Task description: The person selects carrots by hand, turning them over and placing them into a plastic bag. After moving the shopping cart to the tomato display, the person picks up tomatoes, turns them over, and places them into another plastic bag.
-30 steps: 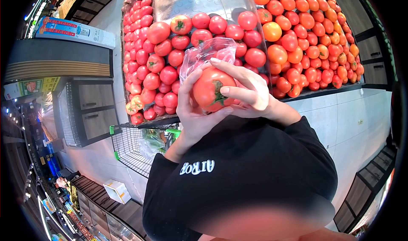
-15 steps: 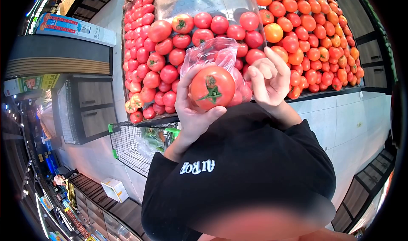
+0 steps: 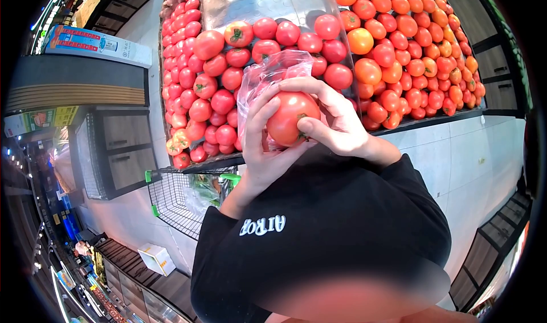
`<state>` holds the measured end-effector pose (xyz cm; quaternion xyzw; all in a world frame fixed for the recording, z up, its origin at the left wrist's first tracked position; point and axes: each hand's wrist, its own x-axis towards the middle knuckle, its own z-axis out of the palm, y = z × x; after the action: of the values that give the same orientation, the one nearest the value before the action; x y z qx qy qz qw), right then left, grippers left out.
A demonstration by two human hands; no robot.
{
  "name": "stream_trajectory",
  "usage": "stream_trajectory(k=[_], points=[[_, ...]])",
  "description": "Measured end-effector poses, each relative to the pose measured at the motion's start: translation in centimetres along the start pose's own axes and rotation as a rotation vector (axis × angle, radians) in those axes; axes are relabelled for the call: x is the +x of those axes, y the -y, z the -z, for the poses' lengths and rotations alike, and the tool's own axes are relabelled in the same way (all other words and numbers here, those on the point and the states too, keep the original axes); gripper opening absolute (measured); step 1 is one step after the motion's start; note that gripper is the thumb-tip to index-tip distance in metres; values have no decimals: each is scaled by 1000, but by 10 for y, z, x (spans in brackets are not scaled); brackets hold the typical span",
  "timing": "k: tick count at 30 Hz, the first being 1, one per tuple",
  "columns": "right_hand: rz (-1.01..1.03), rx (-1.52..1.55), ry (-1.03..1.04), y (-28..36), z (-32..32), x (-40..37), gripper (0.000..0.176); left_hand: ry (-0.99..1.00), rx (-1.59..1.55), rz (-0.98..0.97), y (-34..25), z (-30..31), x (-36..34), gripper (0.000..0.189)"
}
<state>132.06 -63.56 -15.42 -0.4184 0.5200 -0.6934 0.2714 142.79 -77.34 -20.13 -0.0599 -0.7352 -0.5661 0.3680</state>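
Item: large round red tomato point(image 3: 290, 118) with green stem scar – held up between both hands, close to the chest.
Left hand point(image 3: 259, 143): curled under and behind the tomato, also pinching a clear thin plastic bag point(image 3: 273, 72) that stands up just beyond the fingers.
Right hand point(image 3: 337, 128): fingers wrapped over the tomato's top and side.
Beyond the hands: sloped metal display shelf point(image 3: 256, 4) with piled loose red tomatoes point(image 3: 216, 66).
Below the left hand – black wire shopping cart point(image 3: 174, 200).

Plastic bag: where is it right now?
Head view, centre: the plastic bag sits bunched behind the tomato gripped by left hand and right hand, in front of the piled red tomatoes.
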Motion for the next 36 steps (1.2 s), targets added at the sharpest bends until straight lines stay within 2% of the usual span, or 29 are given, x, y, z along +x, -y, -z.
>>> stream_trajectory(k=[5, 8, 11, 14, 17, 19, 20, 21, 24, 25, 29, 31, 32, 34, 36], points=[[20, -133, 23, 0, 4, -1, 57, 28, -155, 158, -5, 3, -5, 92], [87, -185, -13, -4, 5, 1, 55, 50, -234, 203, -7, 3, -6, 95], [69, -213, -33, -3, 6, 0, 58, 83, -276, 199, -6, 4, -2, 97], [121, -298, -2, -5, 10, 3, 63, 78, -420, 334, -12, 5, -2, 98], [121, -327, -11, -8, 9, 3, 68, 27, -398, 379, -19, 0, 0, 87], [136, -416, -51, -7, 6, 5, 71, 3, -31, 165, -2, 1, 0, 78], [144, -462, -70, -6, 4, 7, 72, 52, 164, 103, -2, 8, 2, 80], [165, -633, -76, -2, 4, 9, 77, 89, 357, 35, -1, 14, 4, 82], [69, -665, -119, -11, 7, 8, 80, 97, 674, -154, 7, 23, 7, 77], [2, -619, -122, -10, 8, 8, 82, 58, 636, -145, 8, 20, 7, 76], [-32, -60, -91, -21, 11, 6, 81, 27, 630, -241, 16, 21, 8, 76], [-3, 11, -103, -25, 7, 1, 81, 82, 601, -266, 13, 23, 15, 78], [12, 47, -109, -28, 6, 0, 81, 79, 529, -183, 15, 22, 14, 77], [56, -48, -84, -29, 5, 3, 81, 75, 383, -19, 21, 17, 9, 76], [89, -158, -73, -33, 7, 5, 82, 57, 409, -33, 22, 14, 9, 78]])
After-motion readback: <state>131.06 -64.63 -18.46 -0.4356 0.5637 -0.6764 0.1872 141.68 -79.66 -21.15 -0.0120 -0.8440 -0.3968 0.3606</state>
